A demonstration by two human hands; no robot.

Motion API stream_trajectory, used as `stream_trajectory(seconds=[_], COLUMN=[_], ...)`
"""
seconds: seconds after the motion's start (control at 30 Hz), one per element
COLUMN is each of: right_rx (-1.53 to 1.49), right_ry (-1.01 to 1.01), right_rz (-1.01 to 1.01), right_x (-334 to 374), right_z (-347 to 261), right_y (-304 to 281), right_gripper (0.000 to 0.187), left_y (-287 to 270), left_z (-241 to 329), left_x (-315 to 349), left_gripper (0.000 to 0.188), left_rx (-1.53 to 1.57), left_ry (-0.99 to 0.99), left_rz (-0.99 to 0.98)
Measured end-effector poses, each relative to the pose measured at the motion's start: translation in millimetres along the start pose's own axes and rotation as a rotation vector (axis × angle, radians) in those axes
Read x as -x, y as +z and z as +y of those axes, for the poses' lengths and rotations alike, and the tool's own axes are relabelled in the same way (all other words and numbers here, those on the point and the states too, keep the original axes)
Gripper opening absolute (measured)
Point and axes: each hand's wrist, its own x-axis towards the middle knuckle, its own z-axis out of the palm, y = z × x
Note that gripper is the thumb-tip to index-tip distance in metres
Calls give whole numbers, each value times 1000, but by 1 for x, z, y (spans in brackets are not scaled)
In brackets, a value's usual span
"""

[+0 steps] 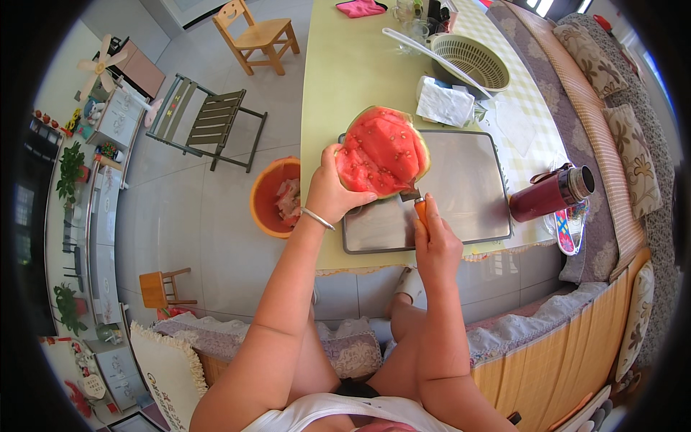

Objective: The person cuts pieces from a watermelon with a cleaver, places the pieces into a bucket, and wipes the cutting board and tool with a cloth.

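Note:
My left hand [335, 191] grips a cut watermelon [381, 147] by its left side, the thumb along its lower edge. The red flesh with its seeds faces up, and green rind shows along the right rim. In my right hand [437, 237] is a small knife [421, 207] with an orange handle. Its short visible bit of blade meets the lower right edge of the watermelon; the rest is hidden. Beneath both hands lies a metal cutting board [464, 183] with a dark rim, on the table [324, 86].
Right of the board lies a dark red thermos [543, 194]. Farther back are a white tissue pack [443, 101], a colander in a bowl [471, 61] and a pink cloth [360, 7]. On the floor at left stand an orange bucket [263, 216] and a folding chair [209, 122].

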Motion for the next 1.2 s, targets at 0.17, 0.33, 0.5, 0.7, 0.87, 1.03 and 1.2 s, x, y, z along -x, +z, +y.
stream_trajectory(seconds=[0.17, 0.33, 0.5, 0.7, 0.87, 1.03, 1.2], right_rx=[25, 42, 46, 80, 65, -136, -478], right_ry=[-16, -22, -19, -37, -29, 58, 283], right_rz=[10, 25, 41, 43, 42, 97, 126], right_x=[1, 3, 4, 4, 3, -1, -9], right_z=[-1, -2, -2, -7, -1, 5, 18], right_y=[3, 6, 8, 12, 11, 15, 14], right_gripper=[45, 46, 46, 47, 48, 47, 41], left_y=[0, 0, 1, 3, 2, -18, -23], left_z=[-1, -1, 4, 13, 7, -10, 9], left_x=[0, -1, -1, -2, -2, -5, -4], left_gripper=[100, 100, 99, 99, 96, 86, 75], left_rx=[-3, 13, 4, 17, 79, 132, -311], left_ry=[-6, -18, -40, -32, -66, -56, 215], left_rz=[5, 5, 19, 41, 5, -38, 195])
